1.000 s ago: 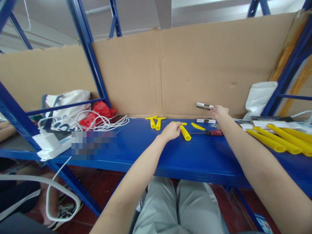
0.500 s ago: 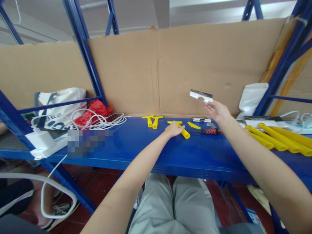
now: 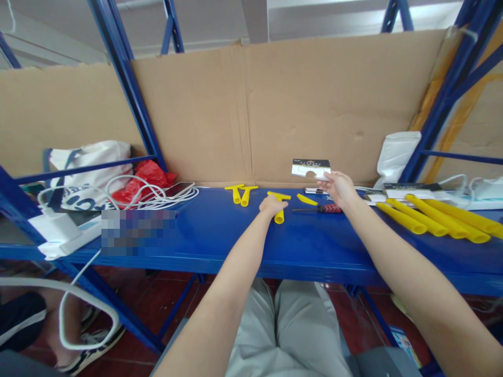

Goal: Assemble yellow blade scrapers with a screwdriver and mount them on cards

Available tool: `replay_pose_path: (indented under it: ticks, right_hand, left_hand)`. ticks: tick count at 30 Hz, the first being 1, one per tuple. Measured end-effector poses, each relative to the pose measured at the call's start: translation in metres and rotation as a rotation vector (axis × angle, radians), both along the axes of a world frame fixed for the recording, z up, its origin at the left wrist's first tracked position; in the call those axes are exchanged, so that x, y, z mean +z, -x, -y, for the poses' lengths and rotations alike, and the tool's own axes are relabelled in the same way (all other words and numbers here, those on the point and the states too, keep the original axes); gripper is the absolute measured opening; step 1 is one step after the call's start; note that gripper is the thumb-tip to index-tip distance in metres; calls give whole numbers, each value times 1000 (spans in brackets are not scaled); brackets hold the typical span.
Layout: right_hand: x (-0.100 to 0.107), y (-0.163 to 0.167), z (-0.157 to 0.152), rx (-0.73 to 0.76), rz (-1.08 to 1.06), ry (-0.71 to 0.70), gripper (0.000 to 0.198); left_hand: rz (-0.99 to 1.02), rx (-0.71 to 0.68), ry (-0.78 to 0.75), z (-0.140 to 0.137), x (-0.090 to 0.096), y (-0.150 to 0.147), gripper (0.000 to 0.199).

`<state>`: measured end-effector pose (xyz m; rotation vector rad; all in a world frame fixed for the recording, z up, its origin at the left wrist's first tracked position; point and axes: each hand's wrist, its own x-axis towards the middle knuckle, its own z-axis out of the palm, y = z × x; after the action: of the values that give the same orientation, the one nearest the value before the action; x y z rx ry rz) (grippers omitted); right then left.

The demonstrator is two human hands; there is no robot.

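My left hand (image 3: pixel 272 204) is closed around the upper handle of a yellow T-shaped squeegee (image 3: pixel 279 217), its tube end pointing towards me on the blue shelf. Raised over the shelf, my right hand (image 3: pixel 340 188) pinches a black-and-white packaging card (image 3: pixel 305 164) with a rounded notch in its lower edge. Behind and left of my left hand lie two more yellow squeegees (image 3: pixel 245 197). Between my hands are a loose yellow strip (image 3: pixel 307 199) and a screwdriver (image 3: pixel 328 209) with a red-and-black handle. Beneath the held card, more cards (image 3: pixel 313 190) are partly hidden.
Several yellow tubes (image 3: pixel 401 218) lie at the right of the blue shelf (image 3: pixel 220 241). White cables (image 3: pixel 173 195), a red plastic bag (image 3: pixel 147 178) and a power strip (image 3: pixel 70 235) occupy the left. Cardboard (image 3: pixel 314 104) walls off the back. Another person's leg (image 3: pixel 65 324) shows below left.
The card has come lower and its printed face has turned towards me. The squeegee under my left hand has swung from slanting right to pointing nearly straight at me. The view has shifted slightly.
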<state>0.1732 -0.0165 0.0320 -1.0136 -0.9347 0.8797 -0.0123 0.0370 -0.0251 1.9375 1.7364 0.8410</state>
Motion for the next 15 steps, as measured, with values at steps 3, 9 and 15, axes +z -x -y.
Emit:
replay_pose_path:
  ticks: [3,9,15]
  right_hand:
    - [-3,3,-1,-1,9,18,16]
    - [-12,0,-4,7,30,47,14]
    - [-15,0,-6,9,68,86,17]
  left_hand:
    - [16,62,61,2,0,5,15]
    - [423,67,84,2,-2,5,8]
    - [833,96,143,13,11,-3,9]
